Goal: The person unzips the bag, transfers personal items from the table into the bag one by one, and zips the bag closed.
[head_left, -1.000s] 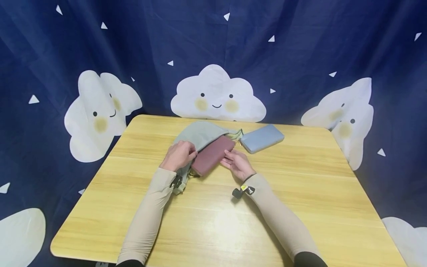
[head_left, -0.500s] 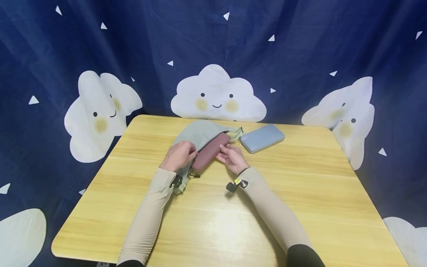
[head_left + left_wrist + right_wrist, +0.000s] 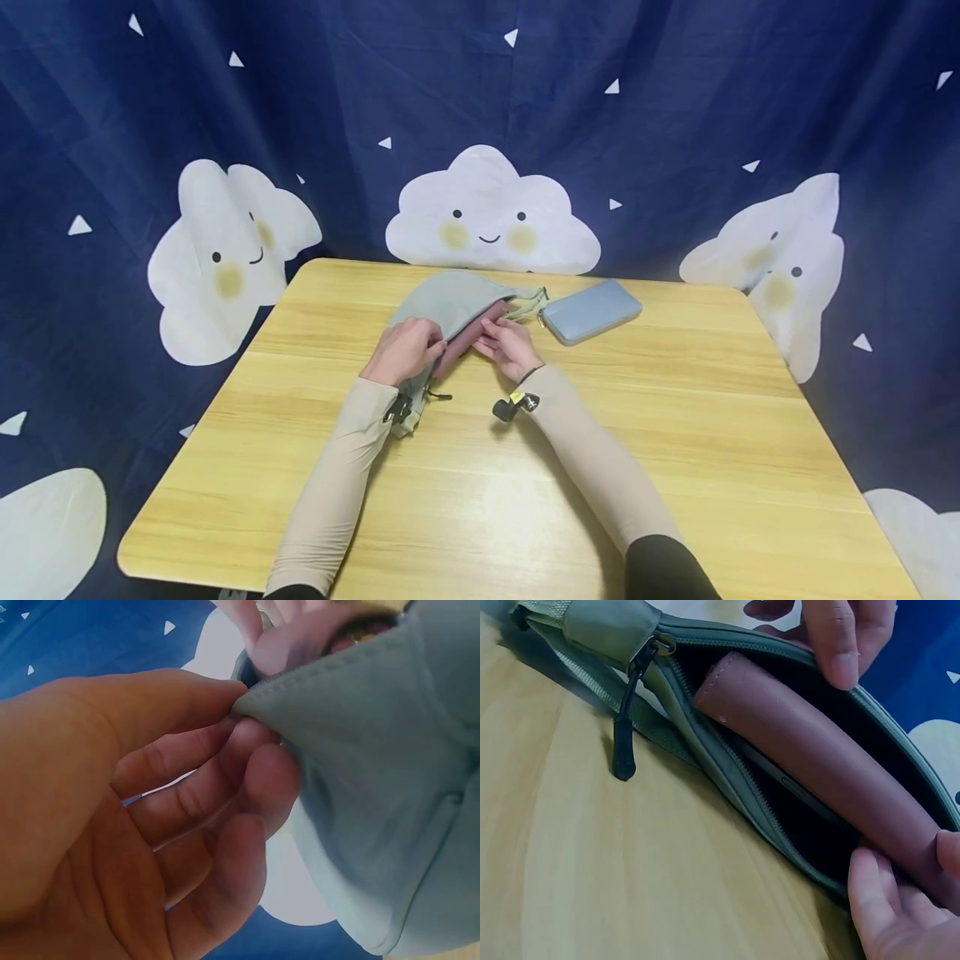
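Note:
A grey-green waist bag [image 3: 450, 298] lies on the table with its zipped mouth gaping toward me. My left hand [image 3: 405, 350] pinches the bag's upper edge between thumb and fingers, as the left wrist view shows at the bag's edge [image 3: 330, 697]. With thumb and fingers, my right hand [image 3: 508, 346] holds a mauve wallet [image 3: 817, 750] by its end. Most of the wallet sits inside the mouth, lengthwise along the opening, and only a narrow strip shows in the head view. Beneath it in the bag, a dark flat item [image 3: 780, 780] is partly hidden.
A light blue zip wallet [image 3: 591, 312] lies just right of the bag near the table's back edge. The bag's black zipper pull [image 3: 623, 746] hangs over the wooden table [image 3: 675, 417]. Behind stands a navy curtain [image 3: 660, 125] with cloud prints.
My right hand has moved left and slightly up, pushing the mauve wallet deeper into the bag, so less of it shows. The left hand has stayed at the bag's edge.

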Available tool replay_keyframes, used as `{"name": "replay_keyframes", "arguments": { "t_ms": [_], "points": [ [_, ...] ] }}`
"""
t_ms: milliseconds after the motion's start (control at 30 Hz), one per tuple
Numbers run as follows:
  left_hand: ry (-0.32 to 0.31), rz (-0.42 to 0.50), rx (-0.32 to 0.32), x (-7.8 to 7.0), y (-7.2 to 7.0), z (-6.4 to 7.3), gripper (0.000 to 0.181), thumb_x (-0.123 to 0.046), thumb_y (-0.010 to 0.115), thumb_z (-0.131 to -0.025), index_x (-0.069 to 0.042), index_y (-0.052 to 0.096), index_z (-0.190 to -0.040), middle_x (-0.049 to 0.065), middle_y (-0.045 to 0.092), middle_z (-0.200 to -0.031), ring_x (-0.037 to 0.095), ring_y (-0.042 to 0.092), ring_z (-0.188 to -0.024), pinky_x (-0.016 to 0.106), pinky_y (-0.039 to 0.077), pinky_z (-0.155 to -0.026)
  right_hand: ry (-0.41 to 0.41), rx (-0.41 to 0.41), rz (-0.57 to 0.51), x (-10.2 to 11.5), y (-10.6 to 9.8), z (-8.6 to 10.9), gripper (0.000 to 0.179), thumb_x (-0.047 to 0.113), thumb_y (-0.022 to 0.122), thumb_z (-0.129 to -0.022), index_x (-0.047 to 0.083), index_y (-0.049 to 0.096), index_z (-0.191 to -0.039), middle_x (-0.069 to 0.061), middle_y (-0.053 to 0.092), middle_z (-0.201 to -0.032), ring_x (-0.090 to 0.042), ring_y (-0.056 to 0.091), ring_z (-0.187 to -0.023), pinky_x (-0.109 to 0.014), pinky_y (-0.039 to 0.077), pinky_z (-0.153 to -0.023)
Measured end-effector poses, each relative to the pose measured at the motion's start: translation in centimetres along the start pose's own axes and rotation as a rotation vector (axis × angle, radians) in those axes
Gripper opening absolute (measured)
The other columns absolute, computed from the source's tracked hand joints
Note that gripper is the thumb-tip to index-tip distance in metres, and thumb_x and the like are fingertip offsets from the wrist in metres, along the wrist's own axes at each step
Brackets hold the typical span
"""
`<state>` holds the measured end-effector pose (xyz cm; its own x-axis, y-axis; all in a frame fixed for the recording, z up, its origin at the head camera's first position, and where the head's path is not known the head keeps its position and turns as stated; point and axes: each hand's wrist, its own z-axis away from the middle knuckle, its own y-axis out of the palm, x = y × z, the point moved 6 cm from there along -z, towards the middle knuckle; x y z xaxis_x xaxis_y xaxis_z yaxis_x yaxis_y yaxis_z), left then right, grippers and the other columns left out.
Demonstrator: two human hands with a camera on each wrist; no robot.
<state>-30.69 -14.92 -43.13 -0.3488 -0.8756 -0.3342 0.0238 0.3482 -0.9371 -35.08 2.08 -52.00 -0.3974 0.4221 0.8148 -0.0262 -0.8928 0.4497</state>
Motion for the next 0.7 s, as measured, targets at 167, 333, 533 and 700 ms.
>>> {"name": "replay_keyframes", "arguments": {
  "t_ms": [167,333,533,700],
  "points": [
    [0.002,-0.003,0.005,0.0,0.0,0.1,0.027,-0.021,0.068,-0.096,-0.019,0.066,-0.069,-0.003,0.062,-0.066,0.016,0.055,-0.06,0.032,0.039,-0.053,0.002,-0.035,-0.004,-0.4,0.4,-0.2,0.006,0.006,0.06,-0.102,0.006,0.059,-0.108,-0.004,0.067,-0.091,-0.015,0.067,-0.084,-0.041,0.054,-0.105],
    [0.005,-0.004,0.008,-0.1,0.0,0.0,0.028,-0.021,0.066,-0.096,-0.019,0.066,-0.068,-0.003,0.062,-0.065,0.016,0.056,-0.06,0.032,0.04,-0.053,-0.011,-0.051,-0.005,-0.4,0.1,0.5,0.017,0.0,0.057,-0.102,-0.002,0.056,-0.119,-0.006,0.062,-0.097,-0.015,0.065,-0.086,-0.036,0.055,-0.103],
    [0.004,-0.008,0.01,-0.2,-0.1,-0.2,0.028,-0.02,0.067,-0.095,-0.019,0.065,-0.067,-0.003,0.061,-0.064,0.016,0.056,-0.061,0.032,0.039,-0.053,0.016,0.024,0.032,-0.2,0.3,2.0,0.034,0.001,0.048,-0.105,-0.007,0.046,-0.138,-0.012,0.059,-0.109,-0.021,0.067,-0.097,-0.045,0.047,-0.114],
    [-0.001,-0.002,0.011,-0.1,0.0,-0.1,0.029,-0.02,0.067,-0.095,-0.019,0.064,-0.067,-0.003,0.061,-0.063,0.016,0.055,-0.06,0.032,0.039,-0.053,0.039,0.055,0.013,-0.5,0.3,2.7,0.037,0.004,0.046,-0.107,-0.011,0.045,-0.141,-0.021,0.062,-0.124,-0.033,0.065,-0.123,-0.043,0.046,-0.115]
  ]
}}
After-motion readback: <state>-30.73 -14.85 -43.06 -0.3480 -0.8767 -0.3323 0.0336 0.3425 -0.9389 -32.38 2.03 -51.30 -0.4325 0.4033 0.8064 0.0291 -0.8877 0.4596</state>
